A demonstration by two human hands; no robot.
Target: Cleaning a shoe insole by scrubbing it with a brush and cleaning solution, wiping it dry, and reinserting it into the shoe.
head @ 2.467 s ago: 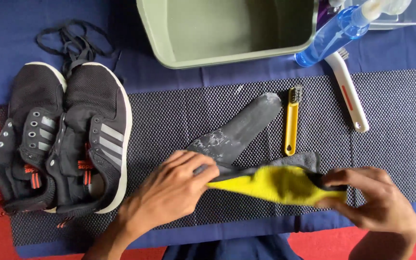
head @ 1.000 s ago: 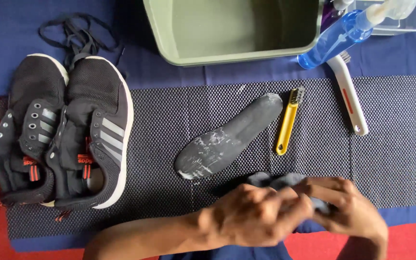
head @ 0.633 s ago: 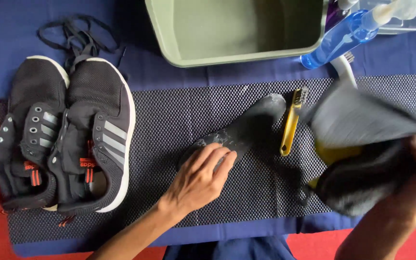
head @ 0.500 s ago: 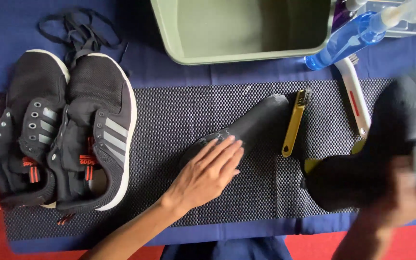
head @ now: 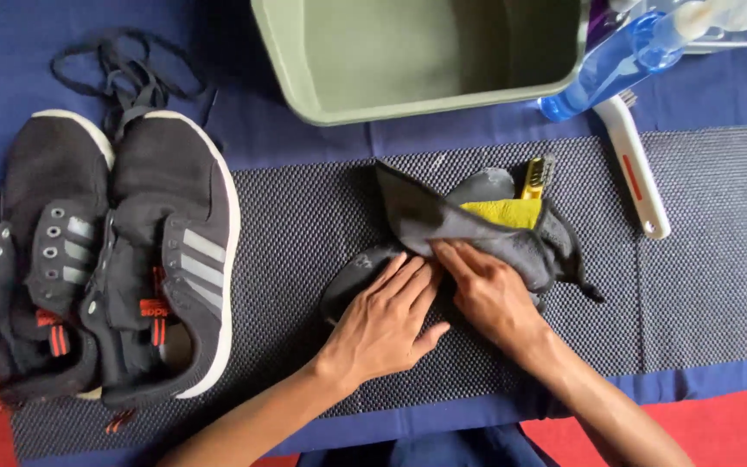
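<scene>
It looked like a home shoe-cleaning spot: a green wash basin (head: 425, 60), spray bottle (head: 624, 60), brushes (head: 633, 164) and unlaced sneakers (head: 105, 259) lay on a mesh mat (head: 711, 259).

The left hand (head: 388, 318) lies flat on a dark grey shoe insole (head: 365, 277). The right hand (head: 488, 290) presses a grey-and-yellow cloth (head: 477, 227) onto it, seemingly covering the yellow-handled brush (head: 536, 177).

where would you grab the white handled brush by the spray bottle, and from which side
Probably by the bare middle of the long white handle of the white brush, coming from the right, over the open mesh mat. Its head is tucked under the blue spray bottle, and the handle lies flat with its free end pointing toward the person. Both hands are busy on the cloth.
</scene>
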